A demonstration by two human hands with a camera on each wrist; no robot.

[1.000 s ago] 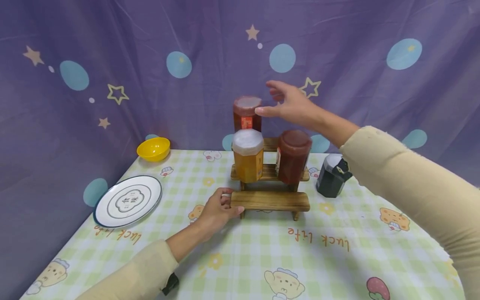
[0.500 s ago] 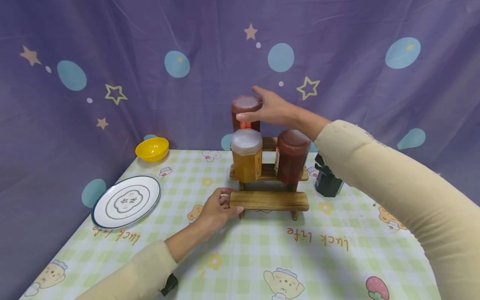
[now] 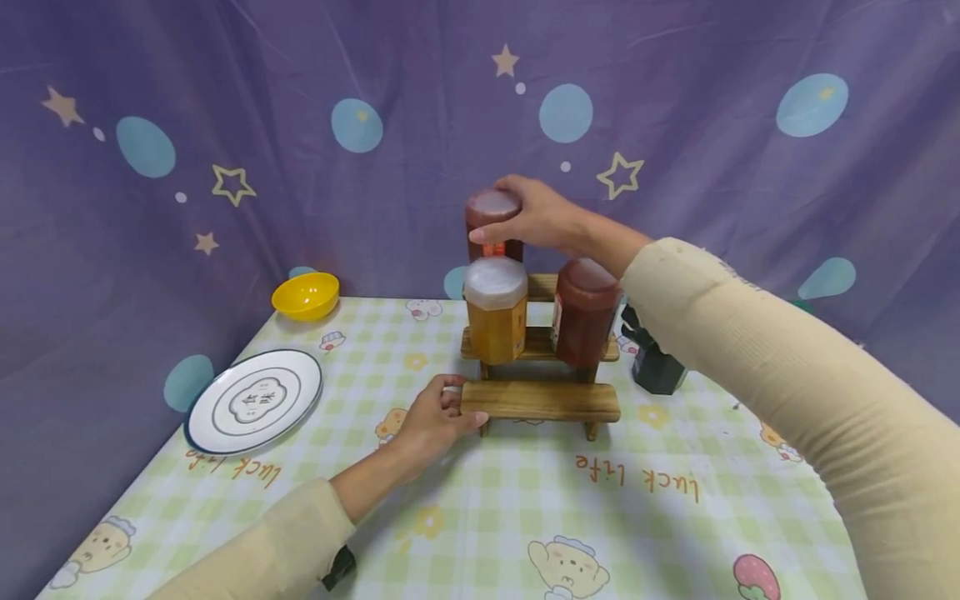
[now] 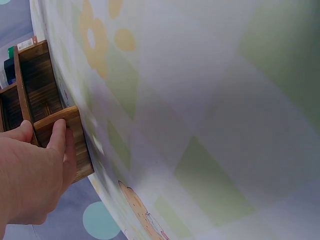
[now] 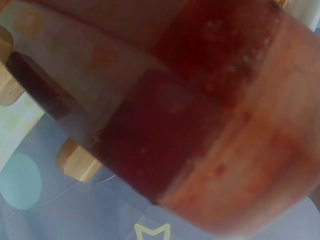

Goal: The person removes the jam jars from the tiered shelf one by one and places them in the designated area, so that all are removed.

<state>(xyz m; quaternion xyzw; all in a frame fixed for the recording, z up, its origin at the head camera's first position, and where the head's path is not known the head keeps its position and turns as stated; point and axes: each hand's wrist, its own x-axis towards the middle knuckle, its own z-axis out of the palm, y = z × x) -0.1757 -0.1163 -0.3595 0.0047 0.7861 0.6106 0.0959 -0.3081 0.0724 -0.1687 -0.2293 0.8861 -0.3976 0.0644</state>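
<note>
A stepped wooden rack (image 3: 540, 402) stands mid-table in the head view. My left hand (image 3: 431, 425) grips the left end of its lowest step, thumb in front and fingers behind; the left wrist view shows the fingers on the wood edge. On the top step, my right hand (image 3: 536, 218) holds a dark red jar (image 3: 492, 218) near its top, thumb across the front and fingers behind. The middle step bears an amber jar (image 3: 497, 312) with a whitish top and another dark red jar (image 3: 587, 312). A dark red jar (image 5: 165, 125) fills the right wrist view, blurred.
A dark faceted jar (image 3: 658, 371) stands right of the rack, partly behind my right sleeve. To the left lie a white plate (image 3: 255, 402) with a dark rim and a yellow bowl (image 3: 306, 297). A purple curtain (image 3: 420, 208) hangs close behind the rack.
My right hand has moved left and slightly down from beside the top red jar, and its thumb and fingers have come round it. The left hand stays on the rack.
</note>
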